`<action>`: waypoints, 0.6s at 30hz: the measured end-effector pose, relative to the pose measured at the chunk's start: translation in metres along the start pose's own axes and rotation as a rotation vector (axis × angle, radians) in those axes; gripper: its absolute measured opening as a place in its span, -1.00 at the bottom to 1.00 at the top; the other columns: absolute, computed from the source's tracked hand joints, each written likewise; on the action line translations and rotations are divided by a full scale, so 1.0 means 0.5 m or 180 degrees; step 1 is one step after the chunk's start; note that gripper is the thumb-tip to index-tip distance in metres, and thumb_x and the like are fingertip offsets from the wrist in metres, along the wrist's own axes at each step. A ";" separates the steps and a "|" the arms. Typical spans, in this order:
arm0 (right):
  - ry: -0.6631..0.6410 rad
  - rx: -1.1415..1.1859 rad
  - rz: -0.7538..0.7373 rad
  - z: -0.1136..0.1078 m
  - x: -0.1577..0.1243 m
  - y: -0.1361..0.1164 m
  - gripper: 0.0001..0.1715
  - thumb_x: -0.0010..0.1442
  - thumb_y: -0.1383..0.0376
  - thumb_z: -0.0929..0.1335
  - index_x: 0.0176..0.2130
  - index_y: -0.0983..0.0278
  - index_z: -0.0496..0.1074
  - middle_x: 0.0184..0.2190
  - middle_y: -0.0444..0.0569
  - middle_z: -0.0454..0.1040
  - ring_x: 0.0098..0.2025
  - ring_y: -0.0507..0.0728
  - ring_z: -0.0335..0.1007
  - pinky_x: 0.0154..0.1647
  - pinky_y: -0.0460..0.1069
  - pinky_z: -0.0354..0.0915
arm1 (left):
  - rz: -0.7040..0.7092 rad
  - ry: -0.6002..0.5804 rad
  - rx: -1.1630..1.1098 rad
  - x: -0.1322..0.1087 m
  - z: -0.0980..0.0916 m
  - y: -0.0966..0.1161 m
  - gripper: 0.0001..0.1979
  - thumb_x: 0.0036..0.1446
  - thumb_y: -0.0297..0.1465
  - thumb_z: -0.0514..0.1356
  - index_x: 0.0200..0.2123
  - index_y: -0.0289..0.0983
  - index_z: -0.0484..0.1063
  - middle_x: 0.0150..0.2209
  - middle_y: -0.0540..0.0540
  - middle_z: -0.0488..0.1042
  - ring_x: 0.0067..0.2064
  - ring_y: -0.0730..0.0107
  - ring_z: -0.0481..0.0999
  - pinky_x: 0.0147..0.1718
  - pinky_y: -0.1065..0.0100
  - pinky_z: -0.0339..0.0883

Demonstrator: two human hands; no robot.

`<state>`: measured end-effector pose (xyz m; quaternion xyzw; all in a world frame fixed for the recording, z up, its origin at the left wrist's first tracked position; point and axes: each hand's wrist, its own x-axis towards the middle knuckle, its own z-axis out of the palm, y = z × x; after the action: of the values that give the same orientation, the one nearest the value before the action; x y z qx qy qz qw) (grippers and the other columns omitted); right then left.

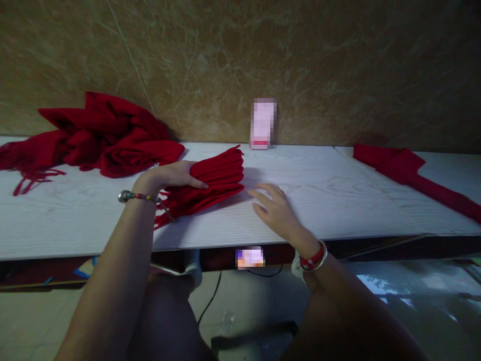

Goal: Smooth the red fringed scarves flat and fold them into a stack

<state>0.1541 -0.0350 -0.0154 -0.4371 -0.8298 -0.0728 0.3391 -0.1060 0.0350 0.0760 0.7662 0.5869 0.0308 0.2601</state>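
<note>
At the far left of the white desk [90,213], a loose heap of red cloth [124,123] lies against the marbled wall [210,60], crumpled in several directions, its fringed strands trailing toward the left and the near side. To the right of the heap is the left hand [173,176], with a beaded bracelet [141,196] at its wrist. It reaches in from the near side and grasps the folded red cloth [220,173], its thumb laid over the folds and its other fingers mostly hidden.

This folded cloth is on the desk left of the middle, its layers gathered side by side in narrow pleats. Its long axis runs on a shallow slant, from the near left to the far right: loose fringe sticks out at the lower left end, and the rounded folds point right.

Behind and to the right, a pale pink object [263,123], blurred out, stands by the wall. Nearer, the right hand [273,206] is free, fingers spread and slightly bent, just beside the folded end yet apart from it. At the far right, a long red strip [408,173] slants from the wall toward the near right, leaving the view.
</note>
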 end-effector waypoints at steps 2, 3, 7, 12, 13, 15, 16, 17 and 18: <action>-0.0155 -0.0199 -0.0381 -0.002 0.012 -0.025 -0.55 0.19 0.43 0.27 0.06 0.15 0.40 0.09 0.09 0.36 0.15 0.25 0.21 0.12 0.24 0.21 | 0.0039 0.0015 -0.0012 -0.002 -0.001 0.002 -0.39 -0.20 -0.10 0.23 -0.03 -0.21 0.43 -0.33 -0.03 0.60 -0.27 0.18 0.57 -0.31 0.28 0.46; -0.0227 -0.0268 -0.0543 -0.002 0.020 -0.036 -0.50 0.18 0.45 0.28 0.08 0.10 0.38 0.15 0.06 0.31 0.20 0.25 0.14 0.15 0.24 0.17 | 0.0065 0.0023 -0.0036 -0.003 -0.001 0.003 -0.37 -0.21 -0.10 0.24 -0.01 -0.20 0.42 -0.30 -0.03 0.60 -0.26 0.18 0.57 -0.30 0.29 0.46; -0.0498 -0.0339 -0.1081 0.001 0.060 -0.064 -0.44 0.18 0.50 0.28 0.08 0.01 0.35 0.24 -0.06 0.22 0.29 0.22 -0.03 0.23 0.30 0.02 | 0.0220 -0.0017 -0.0125 -0.004 0.001 0.001 -0.33 -0.20 -0.09 0.24 0.04 -0.18 0.38 -0.25 0.00 0.60 -0.24 0.22 0.56 -0.28 0.33 0.45; -0.0648 -0.0201 -0.1659 0.010 0.083 -0.071 -0.68 0.25 0.38 0.27 -0.04 0.09 0.43 0.19 -0.07 0.29 0.28 0.18 0.00 0.23 0.29 0.00 | 0.0233 -0.0046 -0.0075 0.003 0.004 -0.009 -0.28 -0.18 -0.05 0.23 0.09 -0.18 0.33 -0.19 -0.01 0.58 -0.17 0.24 0.55 -0.22 0.37 0.41; -0.0641 -0.0216 -0.1643 0.012 0.082 -0.071 -0.70 0.26 0.37 0.27 -0.06 0.10 0.44 0.18 -0.06 0.30 0.27 0.18 0.01 0.22 0.29 0.01 | 0.0278 -0.0066 -0.0082 0.005 0.005 -0.011 -0.25 -0.19 -0.05 0.23 0.11 -0.18 0.31 -0.16 -0.02 0.58 -0.15 0.24 0.54 -0.19 0.37 0.40; -0.0583 -0.0254 -0.1514 0.016 0.078 -0.068 -0.71 0.25 0.39 0.26 -0.09 0.12 0.45 0.16 -0.04 0.33 0.26 0.19 0.04 0.20 0.28 0.03 | 0.0380 -0.0084 0.0003 0.004 0.010 -0.013 -0.22 -0.19 -0.03 0.24 0.14 -0.18 0.27 -0.11 -0.03 0.56 -0.12 0.22 0.53 -0.13 0.35 0.38; -0.0533 -0.0269 -0.1423 0.017 0.074 -0.066 -0.70 0.25 0.41 0.26 -0.11 0.12 0.46 0.15 -0.03 0.34 0.24 0.18 0.07 0.18 0.26 0.04 | 0.0426 -0.0047 0.0132 0.001 0.015 -0.014 -0.21 -0.20 -0.01 0.25 0.14 -0.17 0.28 -0.09 -0.04 0.54 -0.10 0.21 0.52 -0.10 0.33 0.37; -0.0461 -0.0280 -0.1325 0.017 0.070 -0.062 -0.70 0.24 0.43 0.25 -0.13 0.13 0.47 0.12 -0.03 0.36 0.21 0.18 0.11 0.16 0.24 0.06 | 0.0475 0.0038 0.0314 -0.004 0.021 -0.014 -0.19 -0.23 0.00 0.26 0.13 -0.17 0.28 -0.06 -0.06 0.52 -0.08 0.18 0.50 -0.07 0.31 0.35; -0.0369 -0.0296 -0.1211 0.016 0.065 -0.057 -0.68 0.24 0.45 0.25 -0.15 0.13 0.48 0.09 -0.03 0.39 0.17 0.17 0.16 0.12 0.21 0.08 | 0.0525 0.0151 0.0523 -0.011 0.029 -0.013 -0.16 -0.27 0.00 0.29 0.12 -0.18 0.29 -0.01 -0.08 0.48 -0.05 0.15 0.49 -0.04 0.29 0.33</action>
<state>0.1155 -0.0272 0.0040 -0.2911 -0.9113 -0.1486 0.2503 -0.1084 0.0261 0.0622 0.8296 0.5284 0.0221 0.1791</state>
